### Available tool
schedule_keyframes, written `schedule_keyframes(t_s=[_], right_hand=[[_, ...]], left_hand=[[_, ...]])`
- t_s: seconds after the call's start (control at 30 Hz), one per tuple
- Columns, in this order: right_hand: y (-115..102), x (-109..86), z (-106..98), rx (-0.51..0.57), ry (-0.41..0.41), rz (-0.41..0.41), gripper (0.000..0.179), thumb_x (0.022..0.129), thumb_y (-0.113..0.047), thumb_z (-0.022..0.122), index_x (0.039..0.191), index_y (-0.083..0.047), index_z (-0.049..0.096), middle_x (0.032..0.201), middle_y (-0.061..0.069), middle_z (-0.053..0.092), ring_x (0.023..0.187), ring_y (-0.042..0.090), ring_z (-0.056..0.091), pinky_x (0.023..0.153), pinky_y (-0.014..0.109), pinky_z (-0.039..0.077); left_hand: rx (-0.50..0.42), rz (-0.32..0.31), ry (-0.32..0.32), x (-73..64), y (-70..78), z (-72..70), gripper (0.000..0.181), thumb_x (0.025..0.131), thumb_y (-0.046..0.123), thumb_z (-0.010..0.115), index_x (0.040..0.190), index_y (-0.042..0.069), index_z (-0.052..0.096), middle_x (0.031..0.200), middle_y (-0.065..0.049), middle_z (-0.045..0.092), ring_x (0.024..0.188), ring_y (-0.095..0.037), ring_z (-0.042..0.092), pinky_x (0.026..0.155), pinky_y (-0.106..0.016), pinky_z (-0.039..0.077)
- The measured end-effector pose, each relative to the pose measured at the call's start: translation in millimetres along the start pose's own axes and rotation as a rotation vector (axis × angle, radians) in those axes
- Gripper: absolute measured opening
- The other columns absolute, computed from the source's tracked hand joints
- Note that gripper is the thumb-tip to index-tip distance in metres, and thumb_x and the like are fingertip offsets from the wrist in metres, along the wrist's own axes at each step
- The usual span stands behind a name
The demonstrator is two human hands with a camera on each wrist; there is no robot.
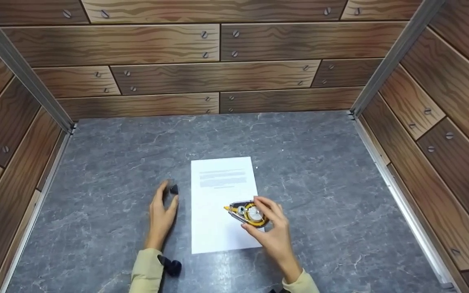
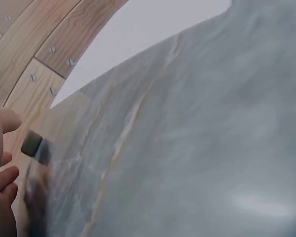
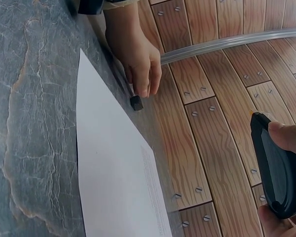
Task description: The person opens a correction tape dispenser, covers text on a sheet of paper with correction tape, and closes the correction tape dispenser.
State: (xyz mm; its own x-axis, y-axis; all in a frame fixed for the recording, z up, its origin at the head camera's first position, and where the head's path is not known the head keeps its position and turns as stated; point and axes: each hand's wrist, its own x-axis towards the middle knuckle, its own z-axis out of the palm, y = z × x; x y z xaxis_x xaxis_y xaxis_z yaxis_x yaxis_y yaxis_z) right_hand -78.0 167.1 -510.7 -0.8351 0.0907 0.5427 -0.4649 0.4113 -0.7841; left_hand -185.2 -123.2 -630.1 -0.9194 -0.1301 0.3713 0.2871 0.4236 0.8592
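My right hand (image 1: 277, 230) pinches a correction tape dispenser (image 1: 250, 213) with a clear case and yellow and black parts. It is held above a sheet of paper (image 1: 214, 226), its yellow tip to the left. Only the dispenser's dark side (image 3: 277, 165) faces the right wrist camera. Left of the paper, my left hand (image 1: 161, 217) has its fingers apart and grips nothing. A small black cap (image 1: 174, 189) is just off its fingertips; the right wrist view shows the same cap (image 3: 136, 102) by the table. In the left wrist view, a gap separates the cap (image 2: 31, 143) from the fingers.
Lines of print run across the paper's upper half. The grey marbled tabletop (image 1: 320, 171) is bounded by wood-patterned walls (image 1: 169, 77) at the back and both sides. Metal rails (image 1: 405, 219) edge the sides. A black strap piece (image 1: 171, 266) hangs at the left sleeve.
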Motion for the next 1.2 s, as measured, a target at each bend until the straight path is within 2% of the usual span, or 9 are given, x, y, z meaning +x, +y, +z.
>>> schedule_keyframes(t_s=[0.07, 0.2, 0.33, 0.5, 0.6, 0.77, 0.97, 1.03, 1.2], right_hand=[[-5, 1.8, -1, 0.003, -0.001, 0.003, 0.067, 0.059, 0.009, 0.090, 0.120, 0.012, 0.065, 0.120, 0.026, 0.063, 0.107, 0.042, 0.061, 0.107, 0.068, 0.021], [-10, 4.1, -1, -0.001, -0.006, -0.014, 0.066, 0.059, 0.009, 0.090, 0.120, 0.011, 0.065, 0.119, 0.027, 0.063, 0.104, 0.041, 0.060, 0.105, 0.042, 0.035], [-9, 3.8, -1, -0.009, -0.002, -0.029, 0.066, 0.058, 0.009, 0.090, 0.119, 0.012, 0.065, 0.119, 0.026, 0.063, 0.104, 0.040, 0.061, 0.106, 0.041, 0.033], [-7, 3.2, -1, -0.031, 0.008, -0.018, 0.067, 0.058, 0.006, 0.091, 0.120, 0.011, 0.065, 0.121, 0.024, 0.063, 0.109, 0.040, 0.061, 0.107, 0.072, 0.018], [-9, 2.9, -1, -0.029, 0.008, -0.007, 0.067, 0.059, 0.006, 0.091, 0.121, 0.009, 0.066, 0.121, 0.024, 0.064, 0.109, 0.040, 0.061, 0.106, 0.075, 0.017], [-11, 2.3, -3, 0.008, -0.003, 0.017, 0.063, 0.061, 0.009, 0.089, 0.120, 0.009, 0.066, 0.120, 0.025, 0.063, 0.107, 0.037, 0.061, 0.108, 0.066, 0.020], [-10, 2.6, -2, -0.001, 0.008, -0.031, 0.064, 0.059, 0.010, 0.090, 0.119, 0.011, 0.066, 0.118, 0.027, 0.064, 0.100, 0.038, 0.059, 0.092, 0.028, 0.041], [-9, 3.3, -1, 0.002, 0.010, -0.053, 0.065, 0.058, 0.011, 0.090, 0.118, 0.012, 0.066, 0.117, 0.028, 0.064, 0.098, 0.040, 0.059, 0.088, 0.026, 0.043], [-10, 3.5, -1, -0.005, 0.014, -0.048, 0.065, 0.058, 0.010, 0.090, 0.119, 0.012, 0.065, 0.118, 0.027, 0.064, 0.103, 0.042, 0.061, 0.108, 0.034, 0.029]], left_hand=[[0.027, 0.077, 0.032, -5.6, 5.6, 3.3, 0.052, 0.089, 0.000, 0.070, 0.138, -0.005, 0.052, 0.143, -0.025, 0.049, 0.133, -0.040, 0.045, 0.110, -0.052, 0.035], [0.089, 0.301, 0.072, -20.9, 17.2, 14.9, 0.048, 0.078, -0.010, 0.072, 0.124, -0.012, 0.058, 0.132, -0.032, 0.055, 0.124, -0.049, 0.050, 0.105, -0.058, 0.038], [0.132, 0.418, -0.012, -42.6, 30.8, 25.7, 0.049, 0.075, -0.005, 0.076, 0.122, -0.010, 0.061, 0.130, -0.031, 0.057, 0.120, -0.051, 0.052, 0.099, -0.063, 0.040], [0.250, 0.412, -0.170, -67.0, 45.5, 32.9, 0.057, 0.080, 0.015, 0.078, 0.130, -0.003, 0.059, 0.141, -0.027, 0.050, 0.127, -0.051, 0.046, 0.099, -0.067, 0.039], [0.313, 0.413, -0.225, -77.8, 49.8, 36.5, 0.062, 0.081, 0.024, 0.079, 0.134, -0.001, 0.058, 0.144, -0.027, 0.047, 0.130, -0.052, 0.042, 0.100, -0.069, 0.037], [0.372, 0.427, -0.272, -91.6, 50.4, 42.4, 0.063, 0.080, 0.027, 0.080, 0.133, -0.001, 0.059, 0.143, -0.029, 0.047, 0.131, -0.053, 0.041, 0.101, -0.070, 0.035], [0.443, 0.417, -0.279, -98.4, 49.3, 47.5, 0.059, 0.080, 0.029, 0.080, 0.129, 0.002, 0.064, 0.145, -0.028, 0.046, 0.134, -0.051, 0.039, 0.103, -0.068, 0.034], [0.447, 0.411, -0.283, -98.5, 49.6, 49.3, 0.058, 0.080, 0.030, 0.080, 0.129, 0.002, 0.064, 0.146, -0.027, 0.046, 0.134, -0.050, 0.039, 0.103, -0.068, 0.033], [0.454, 0.406, -0.298, -97.9, 51.1, 52.8, 0.057, 0.082, 0.031, 0.078, 0.129, 0.002, 0.064, 0.146, -0.027, 0.045, 0.135, -0.050, 0.038, 0.103, -0.069, 0.031]])
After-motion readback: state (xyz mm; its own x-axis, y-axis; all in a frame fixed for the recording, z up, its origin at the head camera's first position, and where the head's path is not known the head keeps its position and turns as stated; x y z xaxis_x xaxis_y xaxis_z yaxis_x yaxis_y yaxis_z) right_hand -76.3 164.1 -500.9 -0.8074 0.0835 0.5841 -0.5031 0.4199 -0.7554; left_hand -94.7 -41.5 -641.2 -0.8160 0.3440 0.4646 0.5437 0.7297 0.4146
